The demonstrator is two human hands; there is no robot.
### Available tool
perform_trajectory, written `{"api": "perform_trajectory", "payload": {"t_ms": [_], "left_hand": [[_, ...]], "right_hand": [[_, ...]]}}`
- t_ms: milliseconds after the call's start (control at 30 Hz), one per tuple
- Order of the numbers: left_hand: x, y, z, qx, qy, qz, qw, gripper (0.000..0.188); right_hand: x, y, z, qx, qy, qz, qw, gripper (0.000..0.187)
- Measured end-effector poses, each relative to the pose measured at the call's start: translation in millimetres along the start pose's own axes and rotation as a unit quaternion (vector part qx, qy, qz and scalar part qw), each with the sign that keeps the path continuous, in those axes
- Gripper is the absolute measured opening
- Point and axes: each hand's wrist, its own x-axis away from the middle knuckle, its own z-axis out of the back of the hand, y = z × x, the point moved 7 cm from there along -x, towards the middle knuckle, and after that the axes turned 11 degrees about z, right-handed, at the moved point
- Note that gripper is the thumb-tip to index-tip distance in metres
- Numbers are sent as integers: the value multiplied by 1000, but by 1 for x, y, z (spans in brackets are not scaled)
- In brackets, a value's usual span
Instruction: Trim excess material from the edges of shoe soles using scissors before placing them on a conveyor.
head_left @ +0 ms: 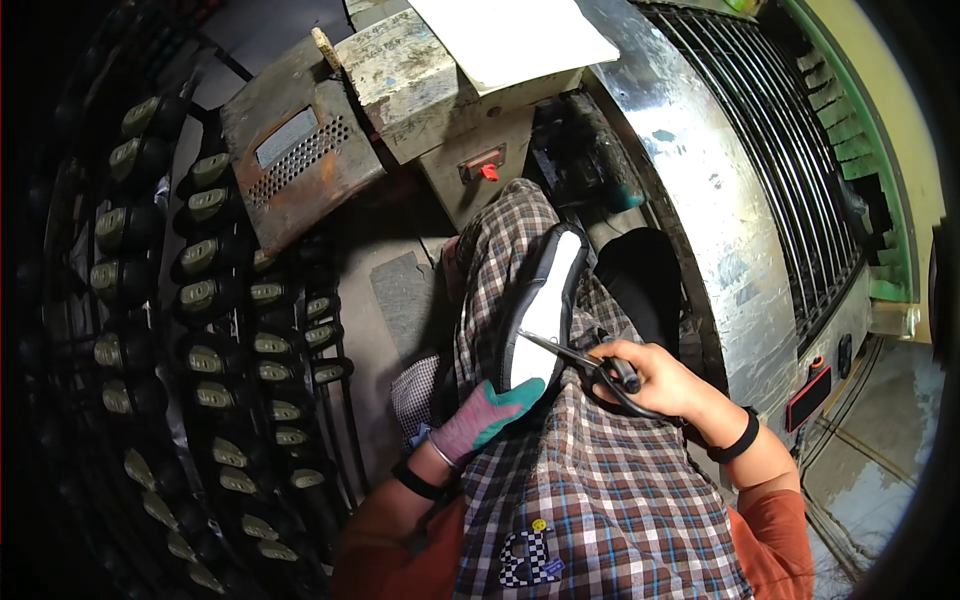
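Shoe [543, 305], one, black upper with white sole, lies sole-up along the lap on a plaid checked apron [590, 480], toe pointing away from the person. Left hand [480, 420], in a pink-and-teal knit glove, closes around the heel end nearest the body, fingers pressed against the sole. Right hand [655, 380], bare, is curled through the black loop handles of one pair of scissors [575, 357]; the thin metal blades reach left and touch the sole's right edge. Left of the shoe, racks hold dozens of dark shoe lasts [200, 290] with pale tops, in close rows. Beyond the toe sits a rusty perforated metal box [300, 165]. Right of the shoe curves a shiny sheet-metal machine housing [720, 210], leaving little room.
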Motion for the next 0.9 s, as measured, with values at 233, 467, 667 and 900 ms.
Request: {"api": "perform_trajectory", "payload": {"t_ms": [233,467,667,900], "left_hand": [[0,-8,10,63,-44,2,997,69],[0,-3,2,60,-53,-8,997,68],[-5,-5,6,67,-49,-35,996,63],[2,8,-15,44,-71,-42,996,71]], "right_hand": [[14,-33,4,340,-67,89,934,59],[15,-54,5,435,-152,84,883,64],[6,-42,3,365,-132,91,917,66],[-11,-2,-8,48,143,55,987,49]]}}
